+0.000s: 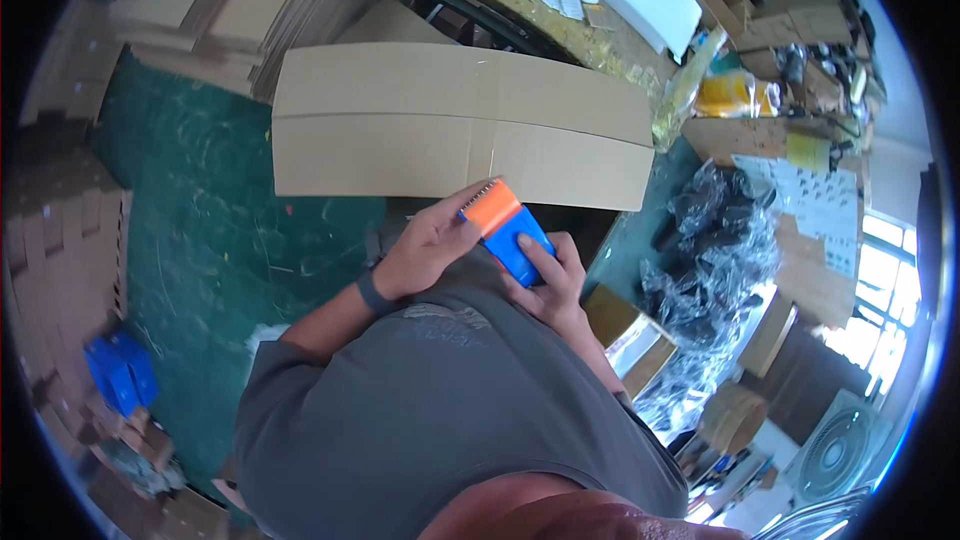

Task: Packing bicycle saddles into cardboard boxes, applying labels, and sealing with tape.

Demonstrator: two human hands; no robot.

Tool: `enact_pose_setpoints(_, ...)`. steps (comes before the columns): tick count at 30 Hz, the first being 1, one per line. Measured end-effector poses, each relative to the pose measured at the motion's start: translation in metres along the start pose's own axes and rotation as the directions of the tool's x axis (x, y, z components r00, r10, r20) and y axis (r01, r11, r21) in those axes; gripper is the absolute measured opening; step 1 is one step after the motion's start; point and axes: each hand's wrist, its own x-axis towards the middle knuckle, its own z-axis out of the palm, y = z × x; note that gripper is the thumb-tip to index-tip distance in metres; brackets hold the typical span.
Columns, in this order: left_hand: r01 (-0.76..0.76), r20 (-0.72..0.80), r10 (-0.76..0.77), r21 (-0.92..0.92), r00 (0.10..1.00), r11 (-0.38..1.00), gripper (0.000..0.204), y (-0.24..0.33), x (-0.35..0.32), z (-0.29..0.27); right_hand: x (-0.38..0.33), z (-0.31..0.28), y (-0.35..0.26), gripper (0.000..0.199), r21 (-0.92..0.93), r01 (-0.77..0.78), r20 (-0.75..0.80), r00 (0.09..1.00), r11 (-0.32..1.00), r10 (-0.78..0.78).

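Hands (pixel 430 245) on blue-orange tape dispenser (pixel 508 230)

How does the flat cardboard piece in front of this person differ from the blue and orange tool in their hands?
The flat cardboard piece is plain brown; the tape dispenser is blue with an orange end. The cardboard lies flat and untouched on the green surface, while the dispenser is held up by the left hand and right hand. The cardboard looks much larger.

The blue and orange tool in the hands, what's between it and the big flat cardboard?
Nothing: in the head view the tool sits just before the cardboard, its orange end overlapping the near edge.
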Motion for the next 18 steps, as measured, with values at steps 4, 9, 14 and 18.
enact_pose_setpoints(4,-0.025,-0.248,-0.074,-0.377,0.966,0.926,0.058,-0.007,-0.023,0.009,0.04,-0.007,-0.021,0.063,0.046,-0.009,0.262,0.965,0.999,-0.003)
enact_pose_setpoints(9,-0.424,-0.609,0.114,-0.393,0.785,0.816,0.05,0.024,-0.042,-0.033,0.069,0.039,0.039,0.066,0.063,0.249,0.409,0.877,0.966,-0.253)
enact_pose_setpoints(14,-0.29,-0.919,0.132,0.02,0.371,0.957,0.042,-0.023,-0.033,-0.228,0.165,0.128,0.019,0.054,0.049,0.323,0.556,0.777,0.945,-0.295)
enact_pose_setpoints(18,-0.112,-0.948,0.12,0.09,0.296,0.99,0.038,-0.085,-0.034,-0.369,0.239,0.238,0.012,0.046,0.056,0.313,0.676,0.687,0.948,-0.267)
